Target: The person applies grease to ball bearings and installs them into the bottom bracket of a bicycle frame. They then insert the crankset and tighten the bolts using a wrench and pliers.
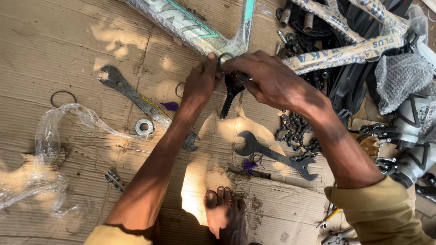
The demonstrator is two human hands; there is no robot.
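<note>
Both my hands meet at the junction of a plastic-wrapped bicycle frame [190, 22] lying on cardboard. My left hand [200, 84] pinches a small metal ring [225, 58] against the frame's shell. My right hand [268, 79] grips a black crank arm [230, 93] that hangs down from the same spot. My bare foot [225, 215] rests on the cardboard below.
On the cardboard lie a long flat spanner [136, 97], a washer [144, 127], a thin ring [63, 98], a black open-ended spanner [272, 155], a bicycle chain [295, 131] and crumpled clear plastic [45, 149]. Wrapped frame tubes [345, 52], black parts and pedals [404, 136] crowd the right.
</note>
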